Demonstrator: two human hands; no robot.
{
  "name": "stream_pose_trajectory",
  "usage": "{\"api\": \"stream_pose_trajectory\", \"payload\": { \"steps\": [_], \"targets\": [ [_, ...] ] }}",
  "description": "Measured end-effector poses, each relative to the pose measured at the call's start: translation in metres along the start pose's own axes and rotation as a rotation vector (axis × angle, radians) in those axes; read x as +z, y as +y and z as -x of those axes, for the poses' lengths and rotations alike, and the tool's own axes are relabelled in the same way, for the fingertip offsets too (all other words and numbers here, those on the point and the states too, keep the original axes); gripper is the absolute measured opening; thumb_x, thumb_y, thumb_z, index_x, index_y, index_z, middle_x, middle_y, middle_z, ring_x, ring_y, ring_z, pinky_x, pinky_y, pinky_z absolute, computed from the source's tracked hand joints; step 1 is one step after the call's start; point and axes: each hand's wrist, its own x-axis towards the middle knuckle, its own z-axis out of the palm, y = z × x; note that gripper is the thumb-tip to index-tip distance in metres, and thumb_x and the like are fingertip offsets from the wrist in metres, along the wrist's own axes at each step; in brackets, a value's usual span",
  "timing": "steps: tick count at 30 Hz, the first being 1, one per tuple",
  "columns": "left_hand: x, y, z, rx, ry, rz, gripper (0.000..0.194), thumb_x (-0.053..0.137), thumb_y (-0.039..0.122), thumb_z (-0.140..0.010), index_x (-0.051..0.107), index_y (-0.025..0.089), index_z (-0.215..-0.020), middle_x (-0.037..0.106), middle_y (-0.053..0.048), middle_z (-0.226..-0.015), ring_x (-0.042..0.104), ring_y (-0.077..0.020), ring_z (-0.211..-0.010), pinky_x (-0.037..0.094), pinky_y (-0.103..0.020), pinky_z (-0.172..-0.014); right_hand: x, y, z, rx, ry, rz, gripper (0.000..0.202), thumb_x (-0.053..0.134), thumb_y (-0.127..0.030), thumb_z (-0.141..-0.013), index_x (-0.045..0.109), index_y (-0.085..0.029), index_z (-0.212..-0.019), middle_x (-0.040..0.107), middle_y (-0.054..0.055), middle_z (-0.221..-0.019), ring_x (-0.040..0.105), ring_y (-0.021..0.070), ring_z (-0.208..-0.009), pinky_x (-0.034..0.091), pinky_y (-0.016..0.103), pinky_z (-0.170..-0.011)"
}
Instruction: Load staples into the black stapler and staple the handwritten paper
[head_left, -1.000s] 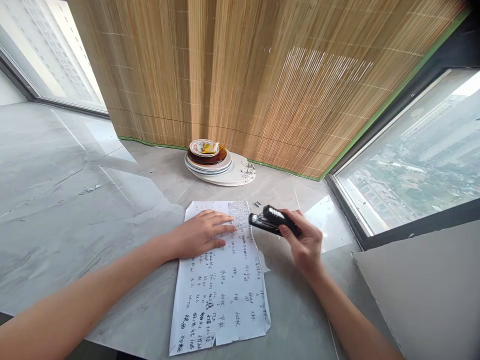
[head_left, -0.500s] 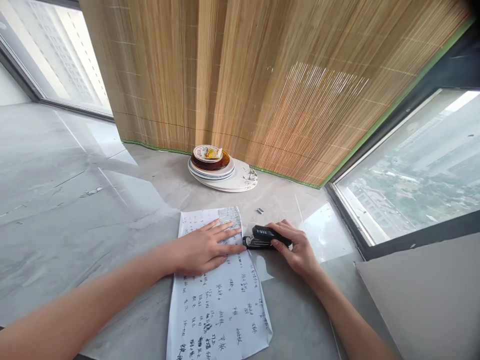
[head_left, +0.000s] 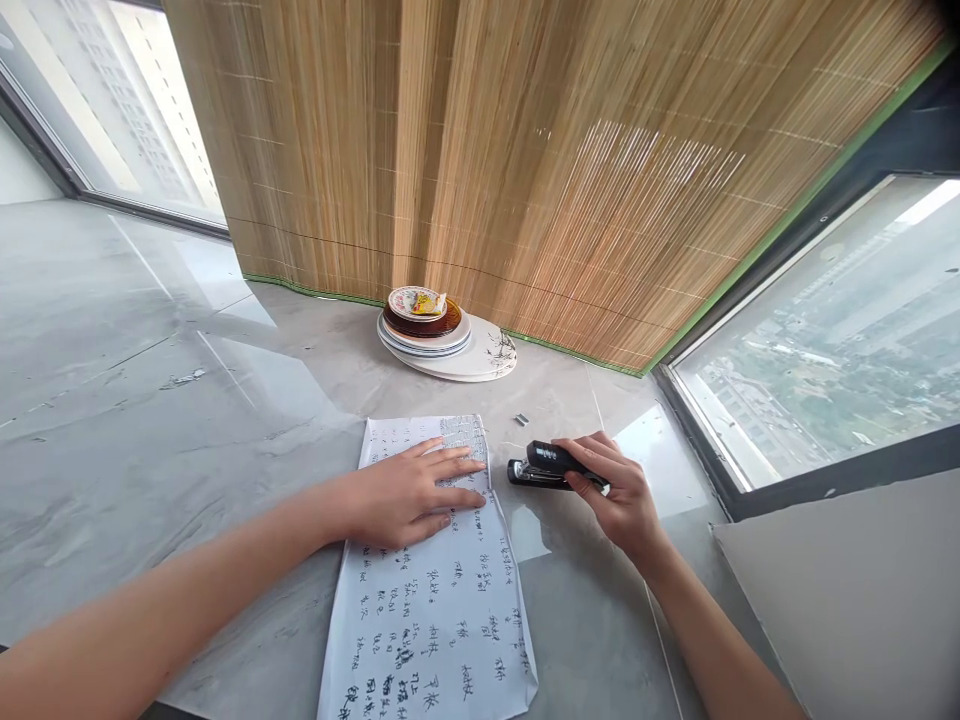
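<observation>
Sheets of white paper [head_left: 442, 610] with handwriting lie on the grey marble surface, with a patch of small print near the top. My left hand [head_left: 416, 492] rests flat on their upper part, fingers spread and pointing right. My right hand [head_left: 619, 490] grips a black stapler [head_left: 551, 465] by its rear end, thumb below and fingers over the top. The stapler's jaws point left and stand a small gap away from the paper's right edge. Two small staple strips [head_left: 521, 420] lie just above the stapler.
Stacked plates [head_left: 480, 360], with a yellow packet [head_left: 428, 304] on top, stand beyond the paper. Behind them hangs a bamboo blind [head_left: 480, 150]. Windows flank both sides. Small scraps [head_left: 186, 378] lie at the left.
My right hand has drawn the stapler to the right, off the paper's edge. The paper's lower part has swung slightly left; my left hand stays on it.
</observation>
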Motion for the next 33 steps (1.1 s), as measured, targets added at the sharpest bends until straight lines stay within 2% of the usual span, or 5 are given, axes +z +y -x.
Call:
{"api": "stream_pose_trajectory", "payload": {
  "steps": [6, 12, 19, 26, 33],
  "targets": [
    [0.001, 0.002, -0.001, 0.009, 0.033, 0.01, 0.06, 0.06, 0.025, -0.097, 0.052, 0.035, -0.156, 0.047, -0.007, -0.165, 0.041, -0.0393, -0.154, 0.03, -0.063, -0.126, 0.006, -0.007, -0.003, -0.064, -0.127, 0.015, 0.034, 0.058, -0.022, -0.101, 0.071, -0.03, -0.131, 0.077, 0.006, -0.107, 0.063, 0.0269, -0.091, 0.049, 0.047, -0.082],
    [-0.002, 0.006, -0.002, 0.041, 0.011, 0.057, 0.065, 0.057, 0.021, -0.099, 0.045, 0.038, -0.161, 0.04, -0.006, -0.17, 0.041, -0.0353, -0.155, 0.03, -0.06, -0.127, 0.016, -0.011, -0.002, -0.082, -0.079, 0.023, 0.04, 0.055, -0.017, -0.102, 0.068, -0.032, -0.136, 0.076, 0.007, -0.112, 0.063, 0.0274, -0.095, 0.05, 0.048, -0.084],
    [0.0, 0.007, -0.003, 0.062, 0.014, 0.055, 0.066, 0.057, 0.026, -0.103, 0.038, 0.039, -0.165, 0.036, -0.006, -0.171, 0.039, -0.0348, -0.156, 0.028, -0.059, -0.128, 0.019, -0.016, -0.001, -0.071, -0.154, -0.049, 0.038, 0.055, -0.018, -0.102, 0.067, -0.031, -0.136, 0.075, 0.007, -0.112, 0.062, 0.0275, -0.095, 0.053, 0.049, -0.086],
    [0.001, 0.012, -0.003, 0.015, -0.001, 0.046, 0.057, 0.057, 0.041, -0.106, 0.043, 0.048, -0.16, 0.025, -0.001, -0.176, 0.025, -0.0364, -0.161, 0.017, -0.063, -0.131, 0.032, -0.032, -0.003, -0.1, -0.218, -0.022, 0.055, 0.054, -0.019, -0.104, 0.053, -0.04, -0.154, 0.071, 0.006, -0.125, 0.062, 0.0269, -0.104, 0.052, 0.049, -0.091],
    [0.004, 0.014, -0.002, -0.012, -0.005, 0.062, 0.053, 0.059, 0.044, -0.104, 0.05, 0.049, -0.156, 0.021, 0.002, -0.177, 0.018, -0.0387, -0.163, 0.012, -0.066, -0.131, 0.04, -0.039, 0.0, -0.117, -0.213, -0.026, 0.059, 0.047, -0.011, -0.105, 0.054, -0.046, -0.153, 0.07, 0.004, -0.126, 0.06, 0.026, -0.106, 0.049, 0.048, -0.091]
  ]
}}
